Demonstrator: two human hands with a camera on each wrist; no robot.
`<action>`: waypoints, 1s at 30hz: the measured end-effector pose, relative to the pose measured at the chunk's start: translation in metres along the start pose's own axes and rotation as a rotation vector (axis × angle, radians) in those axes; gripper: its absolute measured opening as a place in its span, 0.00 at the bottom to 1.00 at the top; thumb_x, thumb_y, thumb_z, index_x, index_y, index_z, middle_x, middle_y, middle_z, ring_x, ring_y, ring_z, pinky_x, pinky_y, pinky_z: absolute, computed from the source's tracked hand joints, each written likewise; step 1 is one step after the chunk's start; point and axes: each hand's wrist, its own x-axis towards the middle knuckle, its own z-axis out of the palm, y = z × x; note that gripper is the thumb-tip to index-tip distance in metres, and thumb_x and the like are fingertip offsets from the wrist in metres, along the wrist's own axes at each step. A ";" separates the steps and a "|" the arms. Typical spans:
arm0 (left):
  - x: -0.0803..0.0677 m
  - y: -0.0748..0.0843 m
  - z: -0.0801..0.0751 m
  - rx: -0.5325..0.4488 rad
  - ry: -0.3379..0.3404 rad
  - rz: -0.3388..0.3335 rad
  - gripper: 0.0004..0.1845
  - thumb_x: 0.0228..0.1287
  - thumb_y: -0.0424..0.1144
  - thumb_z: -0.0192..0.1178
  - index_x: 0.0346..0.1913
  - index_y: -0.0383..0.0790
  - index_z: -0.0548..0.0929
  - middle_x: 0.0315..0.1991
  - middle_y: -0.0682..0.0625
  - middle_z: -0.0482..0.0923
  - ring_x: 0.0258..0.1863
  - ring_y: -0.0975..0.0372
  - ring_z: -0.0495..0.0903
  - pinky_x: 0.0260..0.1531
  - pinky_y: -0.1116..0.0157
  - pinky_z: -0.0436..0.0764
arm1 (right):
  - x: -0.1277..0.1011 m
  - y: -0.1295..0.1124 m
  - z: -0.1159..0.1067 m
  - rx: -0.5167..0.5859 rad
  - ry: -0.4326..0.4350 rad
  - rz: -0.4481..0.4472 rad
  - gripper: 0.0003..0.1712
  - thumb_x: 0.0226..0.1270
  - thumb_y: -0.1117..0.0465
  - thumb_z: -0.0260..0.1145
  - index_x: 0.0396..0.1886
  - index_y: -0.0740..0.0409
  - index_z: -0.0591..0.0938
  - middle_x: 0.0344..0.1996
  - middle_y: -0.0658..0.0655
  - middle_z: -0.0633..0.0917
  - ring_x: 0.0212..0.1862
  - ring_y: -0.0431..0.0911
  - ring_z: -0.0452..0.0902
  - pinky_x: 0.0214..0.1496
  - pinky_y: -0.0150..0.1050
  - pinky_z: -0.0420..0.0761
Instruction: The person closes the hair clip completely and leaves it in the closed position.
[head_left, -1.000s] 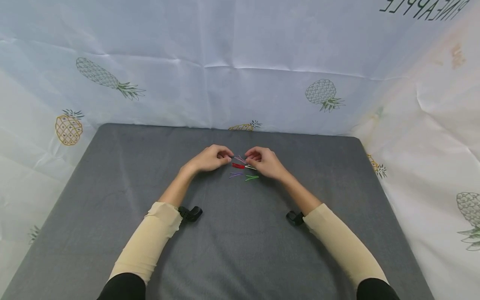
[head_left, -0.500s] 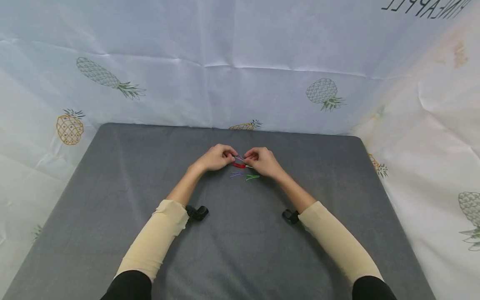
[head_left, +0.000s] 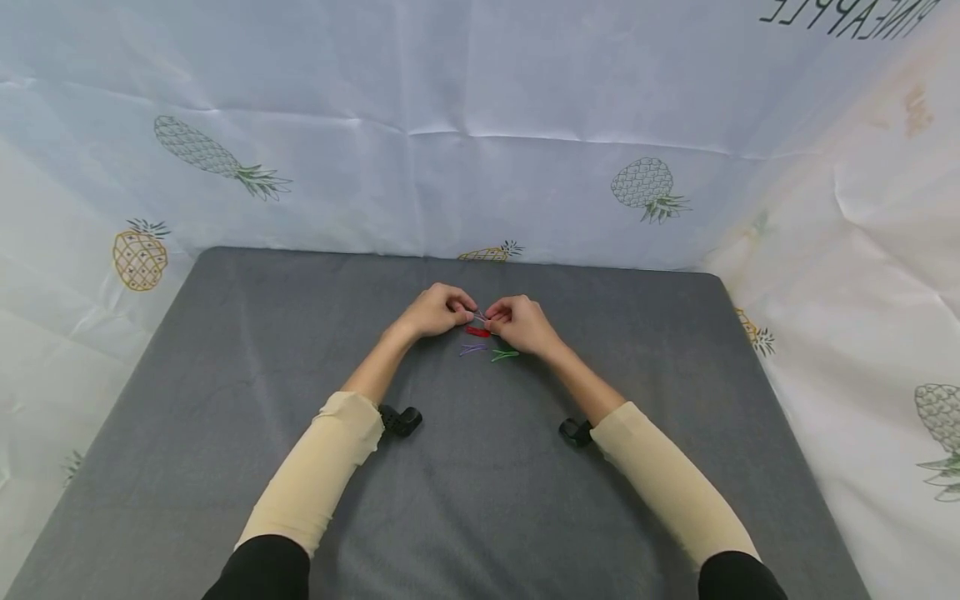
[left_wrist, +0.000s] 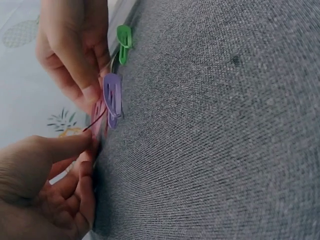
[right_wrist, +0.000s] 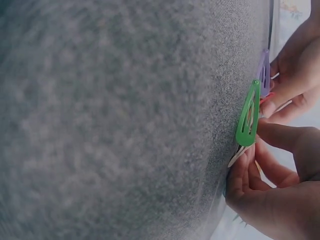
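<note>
Both hands meet at the middle of the grey mat (head_left: 300,350). My left hand (head_left: 463,313) and right hand (head_left: 497,317) each pinch an end of a small pink hair clip (head_left: 480,317), held just above the mat. Under it lies a red clip (head_left: 477,331). A purple clip (head_left: 472,349) and a green clip (head_left: 504,355) lie flat a little nearer to me. In the left wrist view the purple clip (left_wrist: 112,99) and green clip (left_wrist: 124,42) lie beside the fingers. The right wrist view shows the green clip (right_wrist: 248,114) and a cream clip (right_wrist: 239,155) under my right hand.
White sheets printed with pineapples (head_left: 480,125) wall in the mat at the back and both sides. Black wrist camera mounts (head_left: 401,419) (head_left: 573,431) sit under my forearms. Bare mat stretches to the left, right and front of the clips.
My hands have drawn closer together, until their fingertips nearly touch round the pink clip. Both forearms shifted slightly inward. The clips on the mat have not moved.
</note>
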 end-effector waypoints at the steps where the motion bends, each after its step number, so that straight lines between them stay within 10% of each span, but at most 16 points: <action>1: 0.000 0.000 0.001 0.004 0.004 -0.007 0.13 0.77 0.36 0.67 0.57 0.35 0.91 0.38 0.44 0.89 0.31 0.63 0.78 0.37 0.67 0.72 | 0.000 0.000 0.000 -0.003 0.001 -0.001 0.12 0.77 0.63 0.70 0.51 0.65 0.90 0.42 0.63 0.93 0.43 0.51 0.91 0.46 0.39 0.86; 30: 0.000 -0.002 0.002 0.015 0.020 -0.008 0.11 0.77 0.37 0.66 0.53 0.36 0.93 0.45 0.42 0.93 0.35 0.60 0.83 0.36 0.68 0.74 | 0.005 -0.001 0.000 -0.016 -0.009 -0.038 0.11 0.79 0.62 0.69 0.48 0.66 0.92 0.38 0.63 0.94 0.35 0.44 0.87 0.38 0.31 0.80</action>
